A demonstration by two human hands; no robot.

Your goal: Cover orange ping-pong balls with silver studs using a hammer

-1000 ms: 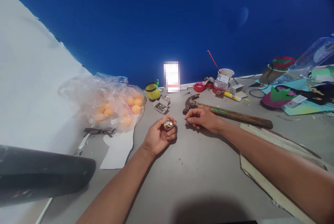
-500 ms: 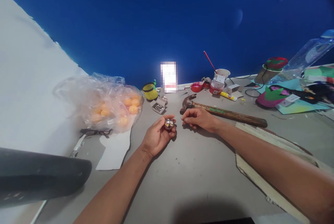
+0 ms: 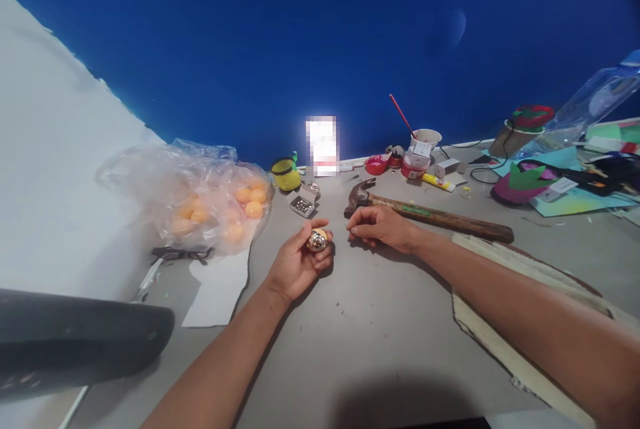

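Observation:
Between the thumb and fingers of my left hand (image 3: 300,262) is a small orange ball (image 3: 317,239), most of it covered with shiny silver studs that look like thumbtacks. A patch of orange shows on its upper face. My right hand (image 3: 377,227) rests just to the right, thumb and fingertips pinched together; whatever may be between them is too small to make out. Behind my left hand stands an open small box (image 3: 303,204) of silver thumbtacks. A claw hammer (image 3: 440,215) with a wooden handle lies right behind my right hand.
A clear plastic bag (image 3: 215,195) of orange balls lies left, near glasses (image 3: 183,253) and white paper (image 3: 217,292). At the back are a yellow cup (image 3: 286,175), a paper cup (image 3: 425,142) and a glue tube (image 3: 439,182). Beige cloth (image 3: 493,282) lies under my right forearm.
My left hand has turned the ball, so an orange patch now shows on top, and has shifted slightly left. My right hand has stayed nearly still.

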